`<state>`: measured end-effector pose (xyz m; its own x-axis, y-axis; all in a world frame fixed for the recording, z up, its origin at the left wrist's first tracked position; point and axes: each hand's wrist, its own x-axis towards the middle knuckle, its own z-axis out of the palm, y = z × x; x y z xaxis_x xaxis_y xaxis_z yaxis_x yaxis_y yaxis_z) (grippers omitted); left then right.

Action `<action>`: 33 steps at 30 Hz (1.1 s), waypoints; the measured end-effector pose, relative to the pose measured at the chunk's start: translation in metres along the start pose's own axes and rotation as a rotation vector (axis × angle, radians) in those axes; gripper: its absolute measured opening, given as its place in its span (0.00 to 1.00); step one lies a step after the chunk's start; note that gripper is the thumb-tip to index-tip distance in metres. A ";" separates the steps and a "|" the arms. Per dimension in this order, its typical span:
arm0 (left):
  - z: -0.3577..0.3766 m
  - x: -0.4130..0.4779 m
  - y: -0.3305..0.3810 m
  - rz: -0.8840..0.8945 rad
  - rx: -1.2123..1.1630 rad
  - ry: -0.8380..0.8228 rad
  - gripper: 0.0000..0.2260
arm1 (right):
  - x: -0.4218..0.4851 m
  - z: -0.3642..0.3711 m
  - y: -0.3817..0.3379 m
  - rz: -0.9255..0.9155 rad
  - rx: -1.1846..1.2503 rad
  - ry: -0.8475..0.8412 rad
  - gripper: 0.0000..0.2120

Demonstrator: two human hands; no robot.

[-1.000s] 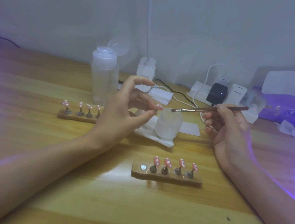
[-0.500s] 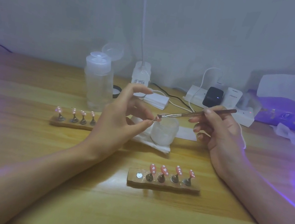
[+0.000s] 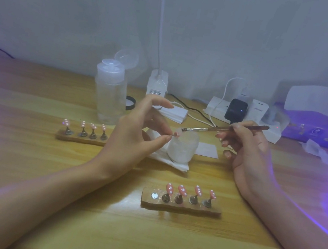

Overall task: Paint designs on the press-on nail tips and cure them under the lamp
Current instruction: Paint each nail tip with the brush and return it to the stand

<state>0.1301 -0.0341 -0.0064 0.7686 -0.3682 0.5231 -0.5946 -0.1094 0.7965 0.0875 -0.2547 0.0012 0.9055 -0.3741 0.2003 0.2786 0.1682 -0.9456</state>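
1. The left hand [image 3: 134, 139] pinches a small pink nail tip [image 3: 176, 135] between the thumb and a fingertip, with the index finger arched above.
2. The right hand [image 3: 247, 154] grips a thin brush [image 3: 223, 129] with curled fingers. The bristles are just above that nail tip, over a frosted jar [image 3: 182, 149].
3. Four more dotted tips stand on the near holder [image 3: 180, 208].

The picture is dim and soft, with fine detail smeared. Violet glow washes the left and right ends of the table [image 3: 20, 164]. The table's middle looks warmer yellow, with a pale glare patch.
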 end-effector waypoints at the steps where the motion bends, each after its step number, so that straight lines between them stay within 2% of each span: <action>1: 0.000 0.000 0.000 -0.004 -0.001 0.000 0.21 | 0.000 0.000 0.000 -0.013 -0.001 -0.025 0.08; 4: -0.001 -0.001 0.000 -0.011 0.000 0.005 0.21 | -0.002 0.002 0.001 -0.023 -0.051 -0.071 0.07; 8: 0.000 -0.001 0.000 -0.025 -0.006 0.005 0.21 | 0.000 0.000 0.001 0.006 -0.007 -0.001 0.07; 13: -0.002 -0.001 -0.001 -0.044 -0.033 0.000 0.21 | -0.001 0.001 0.002 -0.041 -0.053 -0.088 0.07; 17: -0.002 -0.001 -0.001 -0.065 -0.059 -0.002 0.21 | 0.001 0.000 0.003 -0.016 -0.033 -0.010 0.07; 21: -0.002 -0.001 -0.002 -0.066 -0.069 -0.005 0.21 | 0.000 0.000 0.003 -0.075 -0.039 -0.095 0.05; 25: -0.002 -0.002 -0.002 -0.079 -0.107 -0.006 0.21 | 0.001 0.000 0.004 -0.029 -0.054 0.002 0.07; 30: -0.002 -0.002 -0.001 -0.096 -0.137 0.005 0.21 | -0.002 0.001 0.003 -0.097 -0.063 -0.085 0.07; 33: -0.002 -0.002 -0.001 -0.106 -0.162 -0.001 0.21 | 0.000 0.001 0.004 -0.043 -0.081 -0.007 0.07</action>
<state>0.1296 -0.0318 -0.0077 0.8244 -0.3636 0.4337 -0.4646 0.0025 0.8855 0.0885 -0.2532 -0.0022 0.8954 -0.3732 0.2429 0.2912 0.0778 -0.9535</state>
